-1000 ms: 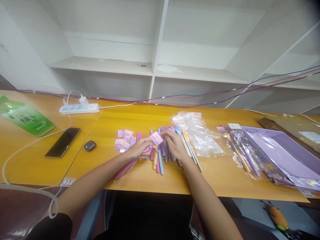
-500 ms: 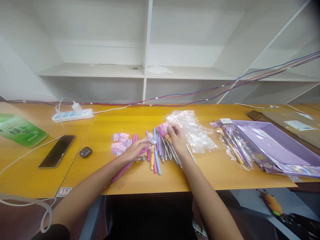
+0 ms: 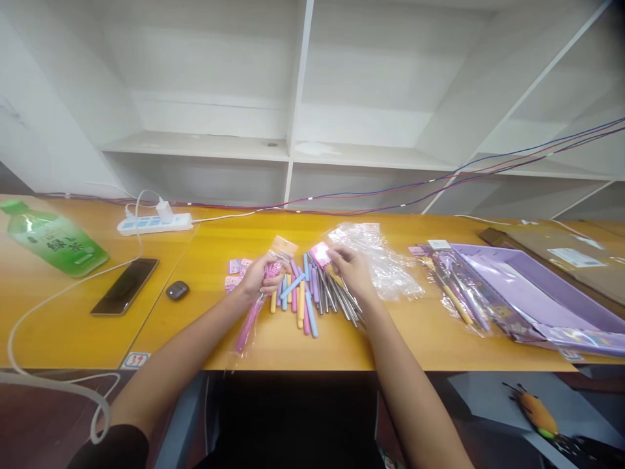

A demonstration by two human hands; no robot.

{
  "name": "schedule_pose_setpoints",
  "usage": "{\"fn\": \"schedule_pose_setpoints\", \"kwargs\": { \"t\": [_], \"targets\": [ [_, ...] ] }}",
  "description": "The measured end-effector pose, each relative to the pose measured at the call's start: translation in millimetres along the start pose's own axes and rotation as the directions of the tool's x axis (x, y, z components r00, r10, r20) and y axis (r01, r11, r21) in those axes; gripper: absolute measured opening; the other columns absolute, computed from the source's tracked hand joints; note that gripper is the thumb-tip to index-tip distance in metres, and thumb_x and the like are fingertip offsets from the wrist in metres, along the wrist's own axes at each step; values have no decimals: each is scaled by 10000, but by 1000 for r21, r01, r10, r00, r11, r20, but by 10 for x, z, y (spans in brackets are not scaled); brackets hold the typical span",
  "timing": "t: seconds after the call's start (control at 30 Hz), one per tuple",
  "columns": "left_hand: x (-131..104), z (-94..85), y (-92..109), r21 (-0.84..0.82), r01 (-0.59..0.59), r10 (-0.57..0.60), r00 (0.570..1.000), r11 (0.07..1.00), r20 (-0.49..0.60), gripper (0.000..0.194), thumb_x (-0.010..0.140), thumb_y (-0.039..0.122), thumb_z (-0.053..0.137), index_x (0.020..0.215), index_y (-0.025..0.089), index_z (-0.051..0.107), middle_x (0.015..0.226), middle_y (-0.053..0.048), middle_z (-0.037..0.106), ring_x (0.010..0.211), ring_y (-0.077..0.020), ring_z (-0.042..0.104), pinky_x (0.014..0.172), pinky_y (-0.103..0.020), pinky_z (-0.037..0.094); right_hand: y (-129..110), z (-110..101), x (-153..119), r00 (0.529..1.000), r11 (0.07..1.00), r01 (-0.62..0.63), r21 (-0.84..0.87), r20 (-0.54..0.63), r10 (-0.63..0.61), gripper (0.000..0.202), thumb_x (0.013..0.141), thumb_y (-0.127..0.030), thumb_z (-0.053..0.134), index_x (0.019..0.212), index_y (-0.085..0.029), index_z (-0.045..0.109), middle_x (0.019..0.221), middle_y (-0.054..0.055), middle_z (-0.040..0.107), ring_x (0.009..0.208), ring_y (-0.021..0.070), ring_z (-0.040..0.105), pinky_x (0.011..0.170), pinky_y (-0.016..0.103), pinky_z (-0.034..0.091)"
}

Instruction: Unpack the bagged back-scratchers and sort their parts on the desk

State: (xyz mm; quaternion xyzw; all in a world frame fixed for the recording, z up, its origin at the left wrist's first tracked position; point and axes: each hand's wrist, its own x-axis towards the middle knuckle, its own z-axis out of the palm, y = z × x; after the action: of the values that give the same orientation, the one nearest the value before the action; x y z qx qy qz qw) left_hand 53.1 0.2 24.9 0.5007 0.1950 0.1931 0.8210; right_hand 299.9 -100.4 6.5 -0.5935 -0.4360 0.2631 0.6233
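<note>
My left hand [image 3: 261, 277] is closed around a clear plastic bag [image 3: 283, 246] with a long pink stick [image 3: 248, 326] inside, its lower end slanting toward the table's front edge. Between the fingertips of my right hand [image 3: 355, 268] is a small pink printed card [image 3: 321, 254], held over the far end of a heap of metal rods [image 3: 336, 299]. Between the hands lie several pastel sticks [image 3: 300, 303] in blue, yellow, pink and purple. Small printed cards [image 3: 233, 281] are partly hidden behind my left hand.
Clear plastic bags [image 3: 383, 254] lie beyond my right hand. Farther right are packed sticks [image 3: 459, 293], a purple tray [image 3: 551, 280] and cardboard [image 3: 551, 244]. Leftward are a black case [image 3: 177, 290], phone [image 3: 125, 286], green bottle [image 3: 56, 241] and power strip [image 3: 155, 223].
My left hand has shifted the bag slightly, and its top now stands up above my fingers. The pink card in my right hand is turned more toward me. The view has moved slightly.
</note>
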Motion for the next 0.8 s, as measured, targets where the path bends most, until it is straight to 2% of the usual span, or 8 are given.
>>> {"fn": "schedule_pose_setpoints", "kwargs": {
  "t": [0.17, 0.33, 0.47, 0.57, 0.63, 0.7, 0.77, 0.8],
  "targets": [
    [20, -96, 78, -155, 73, -67, 997, 985, 43, 331, 943, 399, 475, 777, 157, 629, 388, 100, 244, 289, -70, 78, 298, -179, 103, -59, 458, -55, 923, 999, -27, -27, 384, 35, 365, 864, -506, 770, 1056, -196, 783, 707, 0, 713, 566, 149, 602, 571, 286, 508],
    [44, -22, 11, -284, -160, 109, 976, 945, -187, 287, 989, 368, 505, 828, 154, 609, 490, 95, 316, 348, -55, 131, 335, -163, 150, -158, 559, -156, 905, 999, 9, -44, 426, 11, 380, 960, -545, 652, 1086, -205, 765, 887, 37, 768, 597, 136, 626, 533, 261, 475],
    [62, 118, -106, -345, -251, 140, 939, 905, -314, 370, 1015, 477, 580, 863, 144, 630, 539, 84, 329, 447, -77, 364, 456, -169, 365, -194, 614, -364, 727, 975, -219, 27, 672, 144, 454, 913, -648, 692, 991, -200, 707, 745, 11, 715, 496, 121, 575, 407, 221, 342],
    [84, 191, -246, -255, -299, 194, 910, 920, -367, 415, 982, 551, 649, 987, 137, 667, 684, 17, 543, 601, -118, 563, 602, -227, 510, -206, 716, -482, 673, 955, -297, 27, 715, 189, 428, 836, -583, 813, 954, -212, 637, 607, -49, 624, 458, 114, 539, 396, 210, 348],
    [97, 190, -317, -65, -334, 284, 876, 940, -390, 433, 992, 575, 623, 1063, 152, 683, 862, -47, 672, 747, -161, 654, 718, -276, 561, -197, 729, -492, 712, 954, -294, 60, 680, 176, 426, 800, -538, 858, 947, -213, 624, 628, -54, 620, 458, 101, 519, 394, 208, 350],
    [98, 140, -326, 206, -360, 412, 844, 910, -343, 404, 1038, 545, 536, 1128, 182, 691, 1029, -84, 722, 910, -200, 686, 846, -317, 564, -166, 670, -442, 807, 953, -268, 142, 573, 142, 423, 803, -532, 853, 981, -219, 631, 637, -65, 592, 445, 85, 472, 383, 204, 313],
    [86, 43, -264, 539, -347, 519, 830, 767, -205, 336, 1063, 437, 480, 1157, 207, 705, 1154, -98, 730, 1086, -239, 653, 993, -364, 519, -118, 564, -352, 917, 942, -221, 252, 384, 113, 404, 820, -536, 831, 985, -235, 618, 612, -87, 525, 426, 70, 394, 375, 203, 262],
    [78, -19, -216, 716, -302, 532, 839, 630, -113, 279, 1045, 364, 508, 1139, 211, 722, 1184, -102, 732, 1169, -261, 613, 1066, -389, 475, -93, 507, -302, 954, 932, -194, 306, 281, 107, 390, 826, -534, 822, 954, -242, 597, 591, -99, 472, 422, 65, 351, 376, 202, 239]
  ]
}}
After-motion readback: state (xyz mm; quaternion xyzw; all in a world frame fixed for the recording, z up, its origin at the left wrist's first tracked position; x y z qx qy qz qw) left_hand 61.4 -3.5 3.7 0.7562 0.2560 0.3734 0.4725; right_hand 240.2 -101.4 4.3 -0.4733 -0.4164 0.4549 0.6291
